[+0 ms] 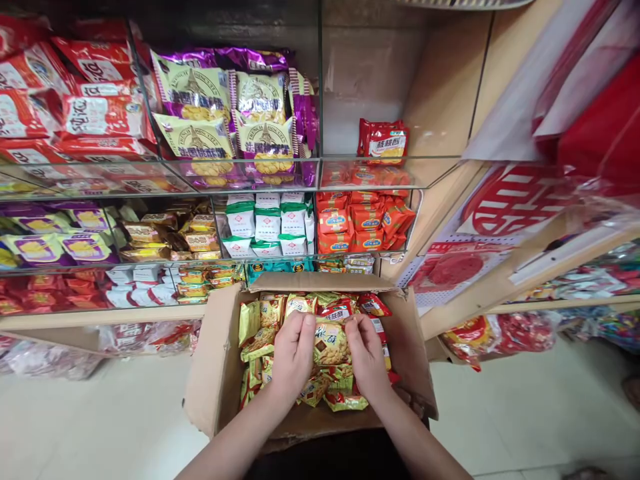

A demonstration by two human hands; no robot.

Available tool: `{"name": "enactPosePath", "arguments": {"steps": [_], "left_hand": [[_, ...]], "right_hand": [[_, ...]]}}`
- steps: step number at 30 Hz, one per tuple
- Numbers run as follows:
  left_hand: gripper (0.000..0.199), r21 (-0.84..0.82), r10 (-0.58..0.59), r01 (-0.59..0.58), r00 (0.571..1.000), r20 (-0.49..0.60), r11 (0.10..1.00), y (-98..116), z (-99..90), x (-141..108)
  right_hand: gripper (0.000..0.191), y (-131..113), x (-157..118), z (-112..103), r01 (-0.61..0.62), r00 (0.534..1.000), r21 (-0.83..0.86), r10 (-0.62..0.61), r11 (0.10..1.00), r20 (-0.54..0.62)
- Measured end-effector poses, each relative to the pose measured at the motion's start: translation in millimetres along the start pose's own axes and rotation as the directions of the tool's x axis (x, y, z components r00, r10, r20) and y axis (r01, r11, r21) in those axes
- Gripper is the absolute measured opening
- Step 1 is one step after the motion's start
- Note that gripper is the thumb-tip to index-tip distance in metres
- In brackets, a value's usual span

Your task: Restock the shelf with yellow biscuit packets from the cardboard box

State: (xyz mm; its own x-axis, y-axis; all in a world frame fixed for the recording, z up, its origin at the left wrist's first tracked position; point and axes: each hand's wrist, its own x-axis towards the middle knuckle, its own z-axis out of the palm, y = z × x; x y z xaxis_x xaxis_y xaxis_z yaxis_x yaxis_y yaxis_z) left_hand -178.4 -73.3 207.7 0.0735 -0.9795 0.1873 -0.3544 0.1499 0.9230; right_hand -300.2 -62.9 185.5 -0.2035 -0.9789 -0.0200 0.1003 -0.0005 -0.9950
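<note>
An open cardboard box (205, 380) full of small yellow and red snack packets stands in front of me, below the shelves. Over its contents, a yellow packet (331, 343) with a cookie picture is held between my two hands. My left hand (295, 353) pinches the packet's left edge, its fingers curled behind. On the right edge, my right hand (367, 350) grips with thumb and fingers closed. Just behind the held packet lies a red packet (337, 311) in the box.
Glass shelves (280, 167) hold purple biscuit packs (197, 143), red packs (100, 117), white-green packs (267, 225) and orange packs (335, 221). One small red stack (384, 140) sits at the upper right. Red decorations (515, 200) hang on the right side; bagged goods (500, 333) lie low.
</note>
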Motion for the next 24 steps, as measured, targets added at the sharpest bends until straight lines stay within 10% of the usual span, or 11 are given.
{"name": "enactPosePath", "arguments": {"steps": [9,17,24], "left_hand": [[0.024,-0.353,-0.109,0.068,0.989,-0.099,0.933,9.7,12.8,7.3],[0.023,-0.254,-0.02,-0.04,0.973,-0.23,0.966,7.6,16.8,15.4],[0.028,-0.252,0.003,-0.043,0.987,-0.16,0.967,12.9,10.8,16.3]], "right_hand": [[0.029,-15.1,22.2,-2.0,0.2,0.953,-0.238,-0.245,0.951,-0.177],[0.02,-21.2,23.6,-6.1,0.334,0.872,-0.421,-0.446,0.844,-0.203],[0.018,-23.7,22.6,-12.9,0.318,0.89,-0.441,-0.425,0.839,-0.166]]}}
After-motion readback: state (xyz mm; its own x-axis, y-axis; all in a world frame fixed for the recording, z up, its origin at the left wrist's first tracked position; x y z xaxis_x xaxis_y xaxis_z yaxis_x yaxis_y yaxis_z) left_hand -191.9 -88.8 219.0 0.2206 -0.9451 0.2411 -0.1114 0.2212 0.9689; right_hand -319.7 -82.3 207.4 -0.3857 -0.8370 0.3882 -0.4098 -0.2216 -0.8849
